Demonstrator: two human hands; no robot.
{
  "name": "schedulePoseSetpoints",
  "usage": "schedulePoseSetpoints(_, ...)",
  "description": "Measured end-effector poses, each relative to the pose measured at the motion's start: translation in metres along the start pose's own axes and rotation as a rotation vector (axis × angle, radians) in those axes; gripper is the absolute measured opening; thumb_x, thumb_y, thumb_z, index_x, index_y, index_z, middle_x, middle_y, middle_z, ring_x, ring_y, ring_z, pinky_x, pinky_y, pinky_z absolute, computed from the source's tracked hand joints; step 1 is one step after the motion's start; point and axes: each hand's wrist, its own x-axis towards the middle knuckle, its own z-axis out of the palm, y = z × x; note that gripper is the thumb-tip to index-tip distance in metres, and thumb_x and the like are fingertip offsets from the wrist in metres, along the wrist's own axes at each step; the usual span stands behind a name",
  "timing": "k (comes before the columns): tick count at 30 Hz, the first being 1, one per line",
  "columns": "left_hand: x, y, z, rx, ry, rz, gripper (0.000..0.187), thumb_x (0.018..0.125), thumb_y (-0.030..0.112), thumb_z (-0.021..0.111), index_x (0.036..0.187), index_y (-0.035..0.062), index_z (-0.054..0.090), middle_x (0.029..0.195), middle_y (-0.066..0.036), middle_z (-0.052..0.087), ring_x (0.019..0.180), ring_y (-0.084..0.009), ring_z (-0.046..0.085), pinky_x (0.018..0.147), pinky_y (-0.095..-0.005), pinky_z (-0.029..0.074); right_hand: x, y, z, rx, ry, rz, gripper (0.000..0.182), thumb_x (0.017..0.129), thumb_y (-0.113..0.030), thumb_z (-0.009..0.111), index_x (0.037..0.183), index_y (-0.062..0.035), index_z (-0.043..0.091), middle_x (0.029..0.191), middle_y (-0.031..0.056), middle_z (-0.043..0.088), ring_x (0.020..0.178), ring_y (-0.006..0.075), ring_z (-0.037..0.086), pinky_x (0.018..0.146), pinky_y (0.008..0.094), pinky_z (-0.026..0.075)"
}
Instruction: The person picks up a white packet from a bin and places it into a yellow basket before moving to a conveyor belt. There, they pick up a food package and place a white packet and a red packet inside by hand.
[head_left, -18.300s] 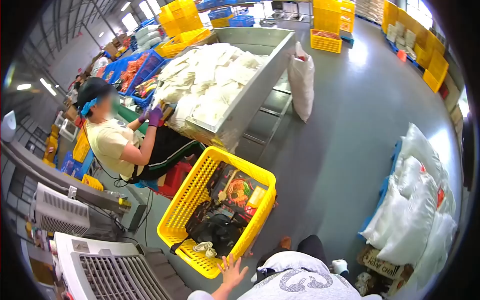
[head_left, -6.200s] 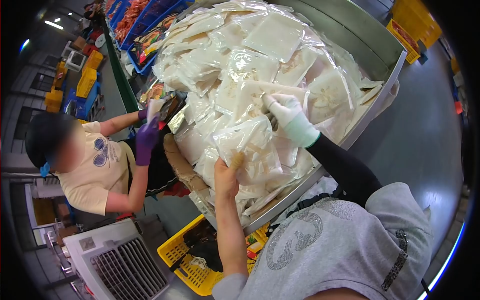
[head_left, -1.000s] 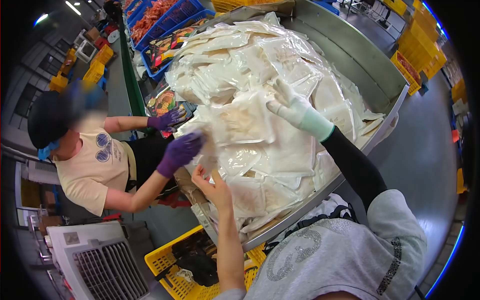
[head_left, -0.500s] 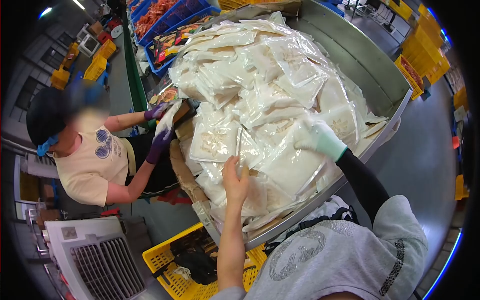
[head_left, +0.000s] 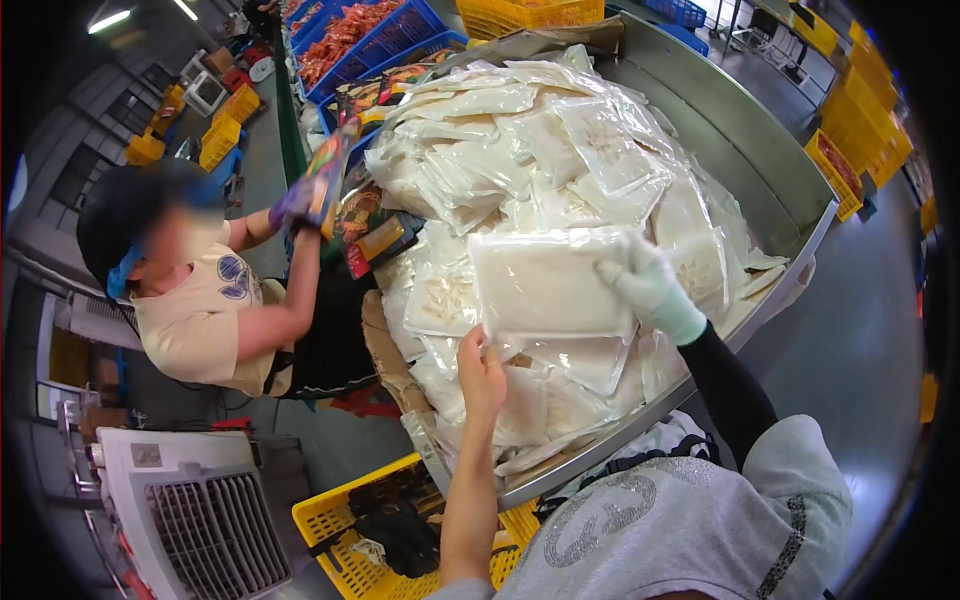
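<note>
A flat, clear plastic packet with off-white contents [head_left: 553,285] is held up above a heap of similar packets [head_left: 455,175]. My right hand [head_left: 655,292], in a white glove, grips its right side with the thumb on the front face. My bare left hand [head_left: 482,378] has its fingertips at the packet's lower left corner, apparently pinching it. The heap fills a metal bin [head_left: 715,110], with packets lying at all angles below and behind my hands.
A co-worker [head_left: 215,310] in purple gloves stands at left, holding a printed bag [head_left: 335,172]. Blue crates [head_left: 395,50] with red packets stand behind. A yellow crate [head_left: 325,520] with dark items and a grilled white machine [head_left: 190,510] are near the front left.
My right hand has lifted a packet off the heap, and my left fingers have met its corner. The co-worker has raised a printed bag. The view has shifted slightly.
</note>
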Motion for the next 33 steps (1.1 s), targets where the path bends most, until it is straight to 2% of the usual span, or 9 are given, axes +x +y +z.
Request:
schedulePoseSetpoints(2,0.000,0.015,-0.002,-0.374,0.100,-0.284,0.040,0.086,0.001,0.050,0.126,-0.0008,0.047,0.126,-0.019,0.050,0.112,-0.0313,0.051,0.093,-0.0371,0.042,-0.001,0.017,0.009,-0.465,-0.049,-0.119,0.049,0.078,-0.026,0.070,0.119,-0.0052,0.052,0.124,0.0178,0.053,0.116,0.0347,0.050,0.096,0.0386,0.041)
schedulePoseSetpoints(3,0.000,0.010,-0.001,-0.371,0.101,-0.279,0.040,0.086,0.001,0.050,0.126,-0.0008,0.047,0.126,-0.019,0.050,0.112,-0.0313,0.051,0.093,-0.0371,0.042,-0.001,0.035,0.011,-0.631,0.005,-0.266,0.050,0.077,-0.029,0.070,0.118,-0.0064,0.052,0.132,0.0186,0.048,0.126,0.0364,0.041,0.103,0.0463,0.033)
schedulePoseSetpoints(4,0.000,0.003,0.001,-0.341,0.119,-0.228,0.042,0.086,0.001,0.050,0.127,-0.0007,0.045,0.126,-0.019,0.049,0.112,-0.0301,0.052,0.092,-0.0360,0.043,-0.002,0.043,0.011,-0.629,0.007,-0.270,0.050,0.077,-0.029,0.070,0.118,-0.0064,0.052,0.132,0.0186,0.048,0.126,0.0364,0.041,0.103,0.0463,0.033)
schedulePoseSetpoints(6,-0.001,-0.004,0.004,-0.312,0.143,-0.171,0.043,0.086,0.001,0.050,0.129,-0.0007,0.044,0.126,-0.019,0.049,0.111,-0.0289,0.052,0.090,-0.0348,0.044,-0.004,0.058,0.012,-0.970,0.128,-0.279,0.053,0.074,-0.023,0.069,0.121,-0.0068,0.050,0.135,0.0204,0.046,0.128,0.0358,0.041,0.107,0.0506,0.029)
schedulePoseSetpoints(8,-0.001,-0.006,0.004,-0.160,0.058,-0.147,0.044,0.085,0.000,0.053,0.128,-0.0004,0.045,0.125,-0.019,0.050,0.112,-0.0305,0.051,0.091,-0.0358,0.043,-0.009,0.080,0.011,-0.901,0.148,-0.253,0.051,0.074,-0.025,0.068,0.119,-0.0065,0.052,0.135,0.0197,0.046,0.129,0.0364,0.040,0.107,0.0545,0.025)
schedulePoseSetpoints(10,-0.001,-0.007,0.007,-0.153,0.079,-0.118,0.042,0.084,0.000,0.055,0.125,0.0000,0.048,0.121,-0.019,0.053,0.111,-0.0312,0.052,0.091,-0.0365,0.043,-0.013,0.081,0.013,-0.973,0.189,-0.383,0.046,0.075,-0.023,0.066,0.116,-0.0062,0.054,0.133,0.0195,0.048,0.127,0.0374,0.041,0.107,0.0534,0.027)
schedulePoseSetpoints(12,-0.003,-0.003,0.007,0.050,0.068,0.030,0.037,0.083,0.000,0.055,0.120,0.0006,0.052,0.117,-0.019,0.055,0.109,-0.0310,0.052,0.092,-0.0368,0.043,-0.012,0.081,0.014,-0.941,0.207,-0.375,0.043,0.075,-0.021,0.065,0.114,-0.0060,0.056,0.132,0.0196,0.049,0.126,0.0375,0.042,0.106,0.0536,0.028)
schedulePoseSetpoints(19,-0.005,0.045,0.004,-0.145,0.091,0.216,0.021,0.084,0.002,0.060,0.105,0.0016,0.061,0.095,-0.013,0.061,0.071,-0.0216,0.059,0.064,-0.0294,0.049,-0.009,0.078,0.015,-0.946,0.262,-0.390,0.040,0.073,-0.021,0.067,0.111,-0.0110,0.058,0.128,0.0165,0.052,0.120,0.0352,0.048,0.103,0.0520,0.032)
schedulePoseSetpoints(33,-0.006,0.043,0.006,-0.156,0.042,0.241,0.017,0.087,0.002,0.058,0.103,0.0008,0.062,0.084,-0.012,0.061,0.067,-0.0209,0.059,0.062,-0.0287,0.047,-0.007,0.077,0.016,-0.901,0.278,-0.402,0.035,0.071,-0.016,0.064,0.104,-0.0058,0.060,0.125,0.0172,0.055,0.120,0.0365,0.047,0.104,0.0483,0.031)
